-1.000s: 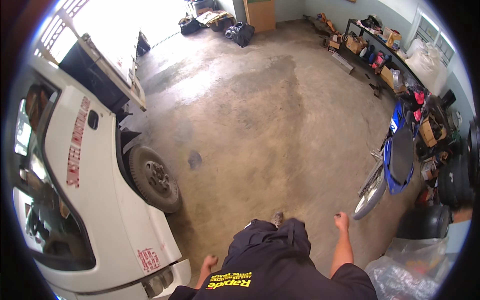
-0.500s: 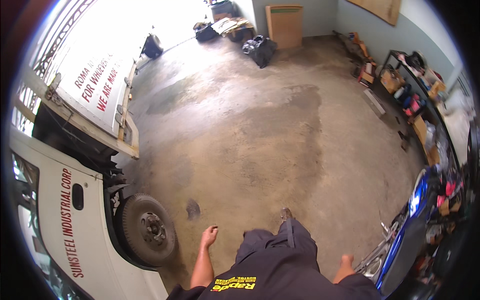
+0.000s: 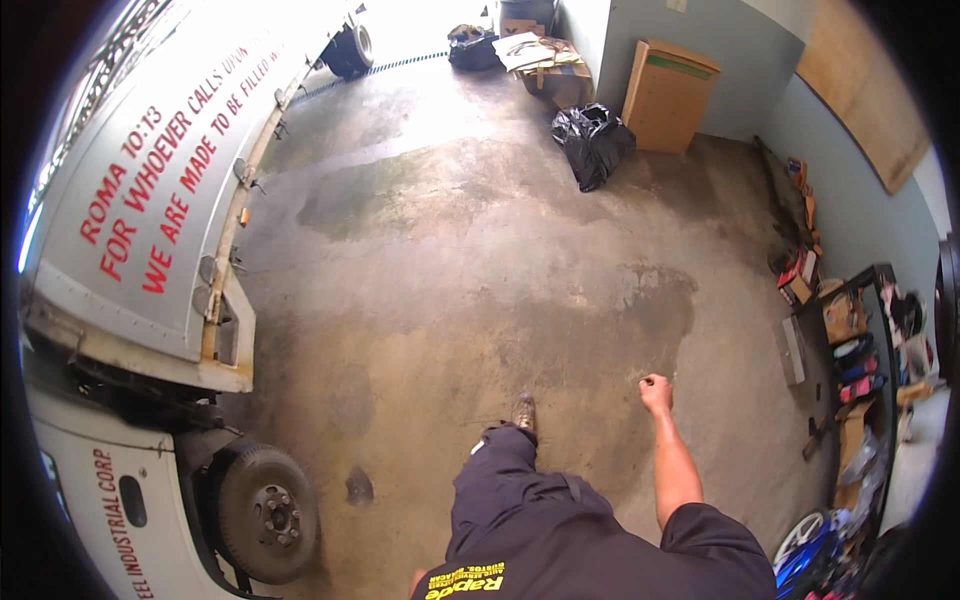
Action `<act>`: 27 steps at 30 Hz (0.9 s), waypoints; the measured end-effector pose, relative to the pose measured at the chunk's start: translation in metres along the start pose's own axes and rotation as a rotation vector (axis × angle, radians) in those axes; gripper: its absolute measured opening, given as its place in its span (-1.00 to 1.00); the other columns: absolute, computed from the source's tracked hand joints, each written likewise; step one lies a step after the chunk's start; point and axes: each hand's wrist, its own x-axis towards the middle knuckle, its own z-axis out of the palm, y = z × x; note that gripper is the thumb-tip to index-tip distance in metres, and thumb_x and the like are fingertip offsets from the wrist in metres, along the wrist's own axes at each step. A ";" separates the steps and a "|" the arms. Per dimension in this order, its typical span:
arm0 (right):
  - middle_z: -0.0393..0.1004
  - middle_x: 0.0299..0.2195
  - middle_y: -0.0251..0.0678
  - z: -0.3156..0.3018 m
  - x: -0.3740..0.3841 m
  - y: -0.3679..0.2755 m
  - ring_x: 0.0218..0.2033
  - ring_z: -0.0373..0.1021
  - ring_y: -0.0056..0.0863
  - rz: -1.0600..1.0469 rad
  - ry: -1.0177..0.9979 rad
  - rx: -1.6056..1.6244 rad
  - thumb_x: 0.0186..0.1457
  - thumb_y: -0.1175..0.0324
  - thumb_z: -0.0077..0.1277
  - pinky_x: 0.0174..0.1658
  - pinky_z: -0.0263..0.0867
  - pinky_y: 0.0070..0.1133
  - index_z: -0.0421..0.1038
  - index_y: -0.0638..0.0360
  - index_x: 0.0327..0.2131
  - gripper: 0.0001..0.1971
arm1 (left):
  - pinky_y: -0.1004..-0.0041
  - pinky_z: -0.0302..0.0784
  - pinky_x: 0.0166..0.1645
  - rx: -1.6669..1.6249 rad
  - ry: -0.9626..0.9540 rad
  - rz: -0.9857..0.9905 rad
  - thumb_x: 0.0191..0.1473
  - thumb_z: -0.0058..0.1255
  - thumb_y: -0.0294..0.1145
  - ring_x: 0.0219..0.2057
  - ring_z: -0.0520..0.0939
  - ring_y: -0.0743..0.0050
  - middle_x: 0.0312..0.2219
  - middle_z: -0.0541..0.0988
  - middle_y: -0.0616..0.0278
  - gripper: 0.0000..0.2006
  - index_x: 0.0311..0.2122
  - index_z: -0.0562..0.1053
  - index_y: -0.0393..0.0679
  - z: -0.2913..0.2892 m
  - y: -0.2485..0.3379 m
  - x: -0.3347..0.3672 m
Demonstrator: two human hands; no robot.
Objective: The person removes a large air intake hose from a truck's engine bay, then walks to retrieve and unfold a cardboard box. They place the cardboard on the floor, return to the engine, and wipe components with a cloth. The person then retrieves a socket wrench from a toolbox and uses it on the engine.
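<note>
My right hand point(image 3: 655, 392) swings out ahead of my body over the concrete floor point(image 3: 460, 310). Its fingers are curled into a loose fist, and no object shows in it. It touches nothing. Only a sliver of my left arm point(image 3: 416, 581) shows at the lower edge; the left hand is out of view. One of my shoes point(image 3: 523, 412) is planted forward in mid-stride. On the left stands a white truck, its front wheel point(image 3: 268, 514) beside me and its cargo body point(image 3: 150, 215) stretching ahead.
A black garbage bag point(image 3: 592, 147) and a tall cardboard box point(image 3: 668, 97) stand at the far wall. Flattened cardboard point(image 3: 545, 62) is piled beside them. Along the right are a crowded shelf rack point(image 3: 868, 350), a grey block point(image 3: 793, 350) and a blue motorcycle point(image 3: 808, 560).
I have stepped forward across the floor, and the view has turned somewhat left. My right arm has swung forward; my left hand has dropped back out of view.
</note>
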 end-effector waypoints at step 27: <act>0.52 -0.52 -0.36 0.027 0.856 -0.556 -0.62 0.43 -0.57 0.225 -0.106 0.594 0.15 0.34 0.08 -0.63 0.26 -0.55 0.51 0.20 -0.28 -0.86 | 0.37 0.57 -0.26 -0.042 -0.025 0.330 0.20 0.01 -0.32 -0.40 0.65 0.38 -0.42 0.66 0.06 -0.70 -0.13 0.57 -0.37 -0.055 1.112 0.335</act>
